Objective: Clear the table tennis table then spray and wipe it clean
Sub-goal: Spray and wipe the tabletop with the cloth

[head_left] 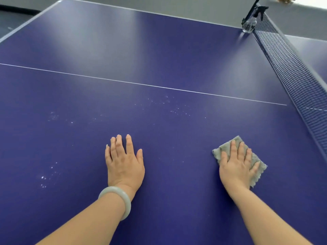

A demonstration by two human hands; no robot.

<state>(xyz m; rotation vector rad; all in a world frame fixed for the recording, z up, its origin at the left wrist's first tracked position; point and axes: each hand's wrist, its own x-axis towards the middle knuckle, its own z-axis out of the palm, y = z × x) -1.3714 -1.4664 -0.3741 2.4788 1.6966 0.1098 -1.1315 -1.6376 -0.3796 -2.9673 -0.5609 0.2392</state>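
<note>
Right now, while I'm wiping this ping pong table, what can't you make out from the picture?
- Head view: part of the grey cloth lies hidden under the right hand.
- The spray bottle by the net is too small to show how much liquid is left.
- The table runs past the frame's edges.
- The top right corner is blurred.

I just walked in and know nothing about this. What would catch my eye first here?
Two bare hands lie flat on a big blue table: the right hand presses a grey cloth near the net, and the left hand, with a pale bangle on its wrist, rests on the bare surface. White droplets speckle the blue ahead of and left of the hands, and a spray bottle stands at the net's far end.
</note>
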